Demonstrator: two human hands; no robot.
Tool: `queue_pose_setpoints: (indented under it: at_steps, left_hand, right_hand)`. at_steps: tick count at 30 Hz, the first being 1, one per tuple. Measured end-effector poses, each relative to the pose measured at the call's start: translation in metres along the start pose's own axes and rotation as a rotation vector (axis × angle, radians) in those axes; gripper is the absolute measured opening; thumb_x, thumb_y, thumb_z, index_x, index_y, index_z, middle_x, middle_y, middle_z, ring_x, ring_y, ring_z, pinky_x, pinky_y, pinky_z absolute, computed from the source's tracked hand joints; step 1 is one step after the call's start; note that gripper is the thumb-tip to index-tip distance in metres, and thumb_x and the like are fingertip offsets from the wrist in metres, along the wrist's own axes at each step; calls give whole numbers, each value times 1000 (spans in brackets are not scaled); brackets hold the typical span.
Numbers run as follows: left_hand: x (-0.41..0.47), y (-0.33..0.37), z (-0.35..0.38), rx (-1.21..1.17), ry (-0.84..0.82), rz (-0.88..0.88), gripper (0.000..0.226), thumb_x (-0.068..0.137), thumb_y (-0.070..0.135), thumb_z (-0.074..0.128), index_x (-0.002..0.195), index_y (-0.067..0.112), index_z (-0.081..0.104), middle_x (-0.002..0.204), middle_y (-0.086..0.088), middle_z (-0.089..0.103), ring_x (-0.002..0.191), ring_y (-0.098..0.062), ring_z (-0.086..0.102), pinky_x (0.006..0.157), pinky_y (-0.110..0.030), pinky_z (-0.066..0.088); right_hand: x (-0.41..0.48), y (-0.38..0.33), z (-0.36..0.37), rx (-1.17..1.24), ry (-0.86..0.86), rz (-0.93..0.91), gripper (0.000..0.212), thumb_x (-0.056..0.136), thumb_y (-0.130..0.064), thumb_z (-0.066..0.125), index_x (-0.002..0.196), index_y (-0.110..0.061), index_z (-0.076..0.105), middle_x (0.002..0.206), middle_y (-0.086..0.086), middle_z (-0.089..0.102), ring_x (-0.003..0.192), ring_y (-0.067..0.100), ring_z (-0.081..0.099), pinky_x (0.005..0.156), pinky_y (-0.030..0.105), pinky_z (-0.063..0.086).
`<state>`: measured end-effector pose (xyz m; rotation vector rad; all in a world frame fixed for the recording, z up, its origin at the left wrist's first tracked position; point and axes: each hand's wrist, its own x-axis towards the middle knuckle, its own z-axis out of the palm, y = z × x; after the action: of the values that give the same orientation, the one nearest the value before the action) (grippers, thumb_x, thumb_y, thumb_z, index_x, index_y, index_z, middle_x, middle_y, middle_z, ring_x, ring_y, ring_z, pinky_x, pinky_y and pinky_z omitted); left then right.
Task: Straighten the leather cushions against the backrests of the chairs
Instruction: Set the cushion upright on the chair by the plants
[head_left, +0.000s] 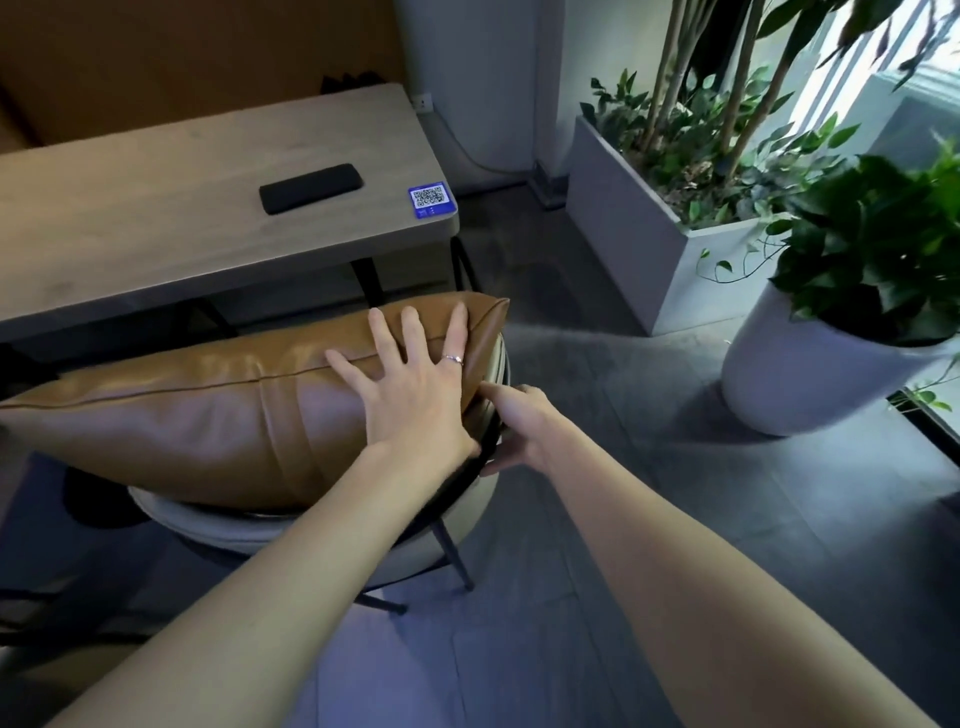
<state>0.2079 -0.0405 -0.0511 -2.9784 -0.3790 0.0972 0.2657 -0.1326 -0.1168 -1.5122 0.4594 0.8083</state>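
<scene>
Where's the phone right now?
In the head view, the phone lies flat on the wooden table, upper left, just left of the blue QR sticker and beyond the cushion.

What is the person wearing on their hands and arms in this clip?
Both forearms are bare, with no sleeves, gloves, watch or bracelet in view. The left hand wears a thin silver-coloured ring on one finger. The right hand shows no jewellery.

Bare, sleeveless forearms; left hand (415, 395) wears a thin ring (452, 359) with a small stone.
</scene>
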Motion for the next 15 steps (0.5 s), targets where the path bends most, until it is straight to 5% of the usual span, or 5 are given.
queue_pose_setpoints:
  at_steps: [8,15]
  left_hand:
    - [-6,2,15,94,64,-24,135,83,56,78,157,28,-31,171,-23,-8,156,-53,-9,114,-80,11]
    - [-5,-3,19,112,70,-36,133,86,48,79,156,30,-33,172,-22,-10,156,-52,-10,114,-80,11]
  right_hand:
    - [0,7,-2,-28,-13,-47,81,91,-39,69,153,-12,26,111,7,48,102,47,65,68,65,61]
    - [-7,9,6,-41,42,-13,76,94,-38,66,152,-10,28,146,18,48,112,50,61,73,63,60]
